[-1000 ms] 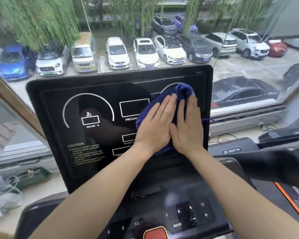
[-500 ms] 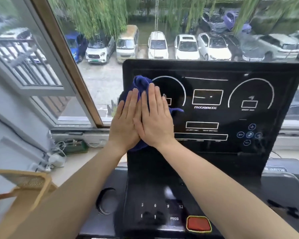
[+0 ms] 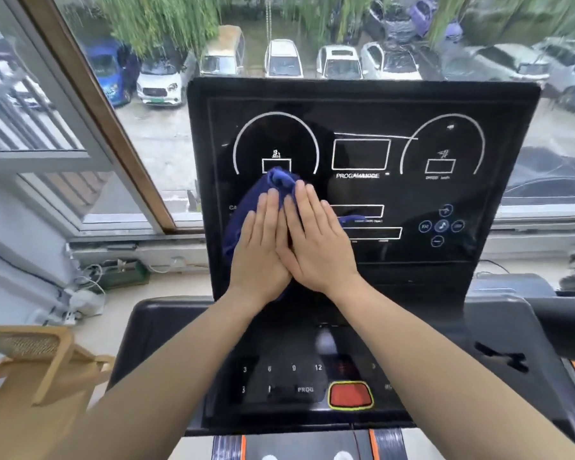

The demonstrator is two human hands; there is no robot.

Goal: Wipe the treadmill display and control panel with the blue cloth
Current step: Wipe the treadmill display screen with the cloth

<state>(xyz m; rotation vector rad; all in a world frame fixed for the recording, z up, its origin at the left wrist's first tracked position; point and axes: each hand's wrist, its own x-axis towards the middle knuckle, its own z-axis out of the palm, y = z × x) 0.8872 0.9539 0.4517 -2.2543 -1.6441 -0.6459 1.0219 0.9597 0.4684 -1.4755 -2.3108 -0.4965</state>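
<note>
Nearest you, the control panel (image 3: 299, 380) lies almost flat, with its pale number keys, a "PROG" key and a red stop button (image 3: 350, 395) ringed in yellow; your two forearms cross above it.

Your left hand (image 3: 263, 250) and right hand (image 3: 312, 240) lie side by side, both flat and palm-down with the fingers straight and held close together, the inner edges touching. They press the blue cloth (image 3: 246, 210) against the lower left part of the treadmill display (image 3: 412, 194). The cloth is bunched, and its long axis runs from low on the left, at the display's edge, up and to the right, where a rounded fold points toward the small box under the left gauge arc. A thin corner of cloth sticks out to the right past your right hand. Your hands and the cloth cover the printing at the display's lower left.

To your left stands a light wooden chair (image 3: 40, 360), and cables (image 3: 83, 293) lie on the sill. Beyond the display is the window (image 3: 107, 111), and through it parked cars (image 3: 283, 59) under hanging green branches.
</note>
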